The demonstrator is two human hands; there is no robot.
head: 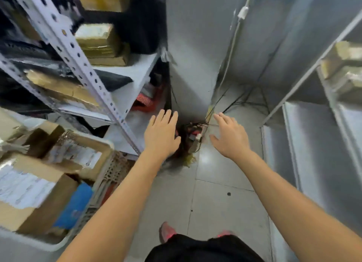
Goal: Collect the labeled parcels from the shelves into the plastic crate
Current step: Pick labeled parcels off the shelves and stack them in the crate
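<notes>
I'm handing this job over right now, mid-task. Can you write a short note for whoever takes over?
Left hand: open, holds nothing, stretched out beside the left shelf.
Right hand: open, holds nothing, touches nothing.
Plastic crate, lower left: already holds several labeled cardboard parcels.
Left to do: wrapped parcels lie on the left shelf, and more parcels on the right shelf. Their labels are too blurred to read.

To my left I see a white shelf rack (135,75) carrying brown parcels (98,40) and a flat black package (111,81). The grey tiled floor (215,193) bears a cable tangle (193,132) at the far wall and the plastic crate (109,163) near left. The right shelves (313,144) hold tan boxes (346,65).
</notes>
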